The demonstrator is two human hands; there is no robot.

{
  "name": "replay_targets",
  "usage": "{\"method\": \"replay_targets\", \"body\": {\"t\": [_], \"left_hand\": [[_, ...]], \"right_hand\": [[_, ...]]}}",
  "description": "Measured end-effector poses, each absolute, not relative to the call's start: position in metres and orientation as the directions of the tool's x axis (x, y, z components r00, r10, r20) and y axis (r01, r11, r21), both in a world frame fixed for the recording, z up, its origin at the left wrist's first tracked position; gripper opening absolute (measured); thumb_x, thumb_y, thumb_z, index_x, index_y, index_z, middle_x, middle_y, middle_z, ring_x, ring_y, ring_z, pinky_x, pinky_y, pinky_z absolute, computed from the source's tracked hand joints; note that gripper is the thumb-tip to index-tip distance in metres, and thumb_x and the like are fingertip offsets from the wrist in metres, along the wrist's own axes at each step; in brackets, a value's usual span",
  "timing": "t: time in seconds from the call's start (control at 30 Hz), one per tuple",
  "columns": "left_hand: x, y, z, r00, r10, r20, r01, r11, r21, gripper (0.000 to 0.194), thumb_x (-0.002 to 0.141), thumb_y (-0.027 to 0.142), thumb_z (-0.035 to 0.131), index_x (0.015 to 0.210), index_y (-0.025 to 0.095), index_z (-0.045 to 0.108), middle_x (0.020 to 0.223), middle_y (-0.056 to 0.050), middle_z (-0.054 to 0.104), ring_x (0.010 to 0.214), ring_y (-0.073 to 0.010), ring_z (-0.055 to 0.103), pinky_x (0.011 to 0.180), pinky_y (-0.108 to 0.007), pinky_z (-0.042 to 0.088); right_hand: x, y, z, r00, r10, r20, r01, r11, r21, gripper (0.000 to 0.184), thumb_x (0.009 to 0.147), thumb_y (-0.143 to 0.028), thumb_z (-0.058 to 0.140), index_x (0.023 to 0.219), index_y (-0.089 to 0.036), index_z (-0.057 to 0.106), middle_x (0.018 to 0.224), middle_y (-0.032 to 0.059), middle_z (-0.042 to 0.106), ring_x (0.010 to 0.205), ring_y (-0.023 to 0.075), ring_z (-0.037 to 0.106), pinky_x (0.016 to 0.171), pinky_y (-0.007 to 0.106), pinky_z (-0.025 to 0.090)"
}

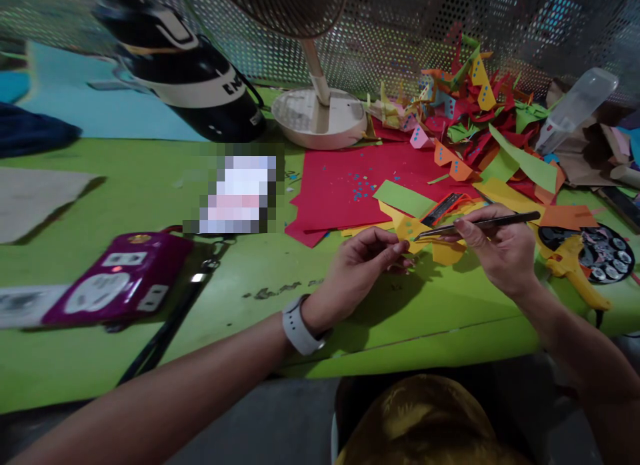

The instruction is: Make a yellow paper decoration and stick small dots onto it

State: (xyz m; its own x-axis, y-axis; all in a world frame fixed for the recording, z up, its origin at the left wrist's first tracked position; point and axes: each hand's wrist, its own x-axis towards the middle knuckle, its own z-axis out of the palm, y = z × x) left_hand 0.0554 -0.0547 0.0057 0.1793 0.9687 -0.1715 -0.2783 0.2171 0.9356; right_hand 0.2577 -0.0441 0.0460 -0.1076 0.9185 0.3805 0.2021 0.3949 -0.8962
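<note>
My left hand [357, 265] pinches a yellow paper cut-out [404, 219] that bears small dots. In my right hand [505, 251] is a pair of dark tweezers [505, 220], held like a pen, with the tips at the dotted part of the cut-out. Whether the tips grip a dot is too small to tell. Just behind my hands lie a green paper strip [404, 198] and an orange-and-black item [443, 209]. Tiny blue dots [363, 187] are scattered over red paper sheets [335, 171] farther back.
Colourful paper cut-outs [450, 111] are heaped at the back right near a clear plastic bottle [580, 108]. A yellow glue gun [567, 265] lies by a round patterned piece [613, 255]. Leftward are a fan base [320, 118], black bottle [200, 91], blurred-out phone [240, 191] and purple device [165, 258].
</note>
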Motion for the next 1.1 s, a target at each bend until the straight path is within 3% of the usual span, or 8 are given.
{"method": "replay_targets", "body": {"t": [1.1], "left_hand": [[0.0554,-0.0538,0.0043,0.183,0.969,-0.167,-0.277,0.214,0.937,0.038,0.064,0.043,0.086,0.08,0.018,0.061,0.068,0.002,0.069,0.06,-0.0126,0.068,0.059,-0.024,0.058]], "right_hand": [[0.2577,-0.0466,0.0464,-0.082,0.917,0.391,0.199,0.399,-0.895,0.013,0.086,-0.035,0.07,0.085,-0.024,0.063,0.08,-0.0004,0.073,0.069,0.0156,0.074,0.064,0.029,0.063]]}}
